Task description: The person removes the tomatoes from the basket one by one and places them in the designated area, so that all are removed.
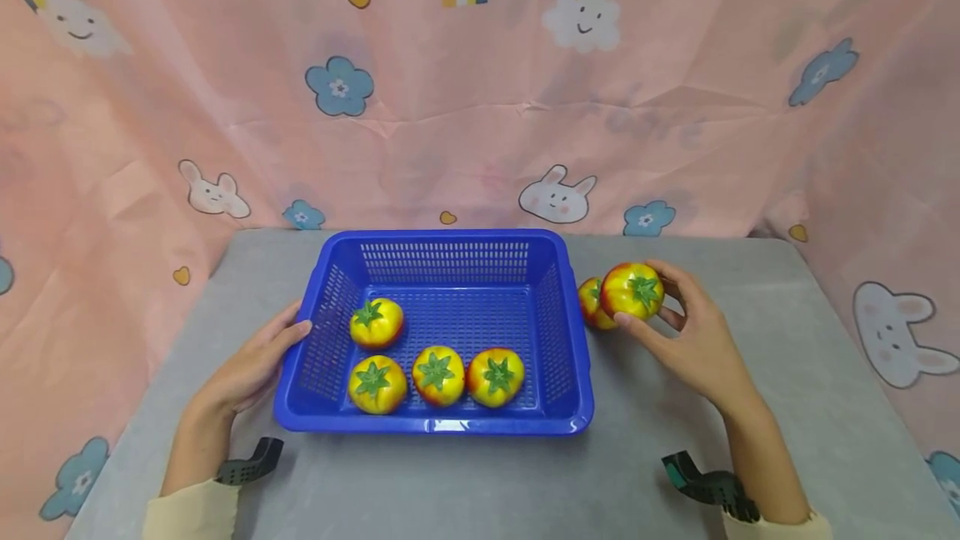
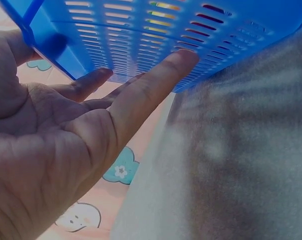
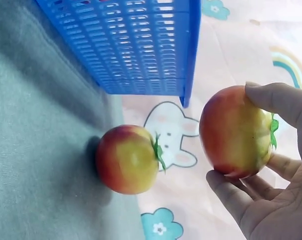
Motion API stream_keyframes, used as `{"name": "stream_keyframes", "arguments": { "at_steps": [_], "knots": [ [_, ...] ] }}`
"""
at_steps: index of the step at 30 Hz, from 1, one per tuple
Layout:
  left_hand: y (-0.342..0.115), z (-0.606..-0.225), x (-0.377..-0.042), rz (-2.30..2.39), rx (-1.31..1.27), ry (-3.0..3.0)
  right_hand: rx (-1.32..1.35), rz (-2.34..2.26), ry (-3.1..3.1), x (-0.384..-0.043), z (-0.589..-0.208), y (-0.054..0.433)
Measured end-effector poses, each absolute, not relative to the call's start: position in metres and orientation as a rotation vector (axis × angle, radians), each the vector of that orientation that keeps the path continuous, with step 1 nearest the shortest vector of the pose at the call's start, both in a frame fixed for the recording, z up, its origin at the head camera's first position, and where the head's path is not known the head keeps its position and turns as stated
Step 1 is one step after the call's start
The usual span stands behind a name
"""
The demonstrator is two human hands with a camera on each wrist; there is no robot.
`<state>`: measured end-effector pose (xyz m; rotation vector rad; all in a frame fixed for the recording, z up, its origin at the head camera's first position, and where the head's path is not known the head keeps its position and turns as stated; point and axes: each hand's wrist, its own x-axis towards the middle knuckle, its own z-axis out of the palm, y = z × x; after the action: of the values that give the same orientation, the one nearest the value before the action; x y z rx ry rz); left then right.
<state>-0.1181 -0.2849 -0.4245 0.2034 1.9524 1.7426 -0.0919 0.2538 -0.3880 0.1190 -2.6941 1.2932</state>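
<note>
A blue plastic basket (image 1: pixel 435 426) stands on the table with several yellow-red tomatoes inside, one of them a tomato (image 1: pixel 377 323) at the left. My left hand (image 1: pixel 251 365) holds the basket's left side, thumb at the rim and fingers against the slotted outer wall (image 2: pixel 141 30). Between thumb and fingers, my right hand (image 1: pixel 693 332) grips a tomato (image 3: pixel 235 132) with a green leafy top, raised beside the basket's right side. Another tomato (image 3: pixel 127 160) sits on the table just below it, partly hidden behind the held one in the head view.
A grey table (image 1: pixel 465 490) lies under everything. Behind it and at both sides hangs a pink curtain (image 1: pixel 450 165) printed with rabbits, flowers and rainbows. Each wrist wears a black strap mount, such as the right mount (image 1: pixel 708 486).
</note>
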Motion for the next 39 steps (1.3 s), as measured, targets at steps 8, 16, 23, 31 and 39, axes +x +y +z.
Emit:
{"name": "stream_keyframes", "arguments": {
  "at_steps": [8, 16, 23, 31, 39],
  "knots": [
    [-0.287, -0.422, -0.117, 1.741, 0.224, 1.958, 0.054, 1.297, -2.710, -0.096, -0.392, 0.262],
    [-0.287, -0.420, -0.118, 1.733, 0.220, 1.963, 0.019, 1.267, -2.721, -0.099, -0.394, 0.270],
    [-0.287, -0.420, -0.119, 1.733, 0.225, 1.970, 0.056, 1.332, -2.678, -0.101, -0.400, 0.280],
    [-0.282, -0.424, -0.117, 1.732, 0.208, 1.949, 0.053, 1.323, -2.708, -0.102, -0.408, 0.295],
    [-0.283, -0.422, -0.116, 1.740, 0.213, 1.954, 0.066, 1.334, -2.734, -0.107, -0.414, 0.301]
  ]
}}
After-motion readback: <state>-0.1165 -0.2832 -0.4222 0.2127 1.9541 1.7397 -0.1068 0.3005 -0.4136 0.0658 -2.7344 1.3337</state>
